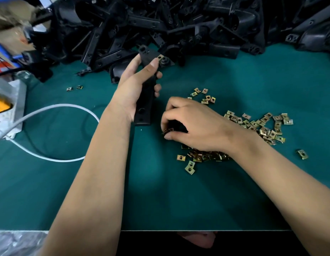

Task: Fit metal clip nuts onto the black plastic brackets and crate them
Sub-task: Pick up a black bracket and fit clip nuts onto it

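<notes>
My left hand (pixel 137 84) grips a long black plastic bracket (pixel 144 106) upright over the green mat, thumb near its top. A brass-coloured clip nut (pixel 161 56) sits on the bracket's upper end. My right hand (pixel 193 122) hovers low over the scattered heap of clip nuts (pixel 266 126) and pinches one clip nut (pixel 168 131) between thumb and fingertips. Part of the heap is hidden under this hand and wrist.
A big pile of black brackets (pixel 179 24) fills the back of the green mat (pixel 197 196). Two stray clip nuts (pixel 74 88) lie at the left. A white cable (pixel 55 108) loops from a white box (pixel 10 108) at the left edge. The table's front edge runs below my arms.
</notes>
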Demonstrator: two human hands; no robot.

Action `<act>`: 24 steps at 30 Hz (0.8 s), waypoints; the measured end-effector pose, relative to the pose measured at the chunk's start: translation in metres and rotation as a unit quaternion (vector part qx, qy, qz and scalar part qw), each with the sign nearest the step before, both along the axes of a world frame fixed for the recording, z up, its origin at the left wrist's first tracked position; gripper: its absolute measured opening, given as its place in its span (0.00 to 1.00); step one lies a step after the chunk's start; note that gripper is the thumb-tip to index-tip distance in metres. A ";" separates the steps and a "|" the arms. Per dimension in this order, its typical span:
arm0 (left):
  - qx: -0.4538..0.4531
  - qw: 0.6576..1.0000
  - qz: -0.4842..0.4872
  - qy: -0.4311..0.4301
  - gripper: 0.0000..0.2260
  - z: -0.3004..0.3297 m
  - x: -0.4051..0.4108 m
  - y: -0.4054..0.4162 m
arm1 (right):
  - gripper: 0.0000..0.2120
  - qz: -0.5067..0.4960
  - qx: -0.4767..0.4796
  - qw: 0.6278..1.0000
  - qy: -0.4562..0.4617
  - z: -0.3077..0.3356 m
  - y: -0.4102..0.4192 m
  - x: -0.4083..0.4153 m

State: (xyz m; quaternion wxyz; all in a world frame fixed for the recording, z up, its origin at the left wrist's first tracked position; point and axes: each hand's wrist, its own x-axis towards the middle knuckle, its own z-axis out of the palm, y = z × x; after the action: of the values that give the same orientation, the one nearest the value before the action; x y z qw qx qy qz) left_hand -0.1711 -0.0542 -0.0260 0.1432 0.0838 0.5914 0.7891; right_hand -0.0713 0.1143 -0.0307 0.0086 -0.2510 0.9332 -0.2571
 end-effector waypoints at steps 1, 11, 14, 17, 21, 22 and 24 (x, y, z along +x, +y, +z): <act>0.000 1.000 -0.003 -0.004 0.07 -0.001 0.000 0.001 | 0.04 0.005 -0.002 1.000 0.003 0.000 0.000 0.001; -0.035 0.993 -0.111 0.031 0.16 -0.003 0.005 -0.001 | 0.08 -0.201 -0.438 0.876 -0.006 0.005 0.039 -0.011; -0.069 0.982 -0.158 0.080 0.19 -0.001 0.011 0.004 | 0.05 -0.224 -0.539 0.808 -0.076 0.005 0.042 -0.011; -0.118 0.971 -0.183 0.102 0.22 0.001 0.016 0.011 | 0.03 -0.223 -0.576 0.780 -0.100 0.006 0.043 -0.010; -0.162 0.962 -0.190 0.108 0.24 0.000 0.018 0.017 | 0.05 -0.226 -0.571 0.783 -0.097 0.006 0.043 -0.010; -0.166 0.961 -0.192 0.112 0.24 -0.001 0.018 0.017 | 0.05 -0.230 -0.568 0.785 -0.092 0.005 0.042 -0.010; -0.170 0.958 -0.195 0.119 0.24 -0.002 0.017 0.018 | 0.04 -0.242 -0.564 0.785 -0.078 0.005 0.040 -0.010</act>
State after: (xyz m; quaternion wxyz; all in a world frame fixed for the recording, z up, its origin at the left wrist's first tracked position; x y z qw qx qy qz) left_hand -0.1540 -0.0366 -0.0279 0.2351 0.2653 0.7021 0.6176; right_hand -0.0815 0.1542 -0.0261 -0.1240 0.0441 0.6479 -0.7503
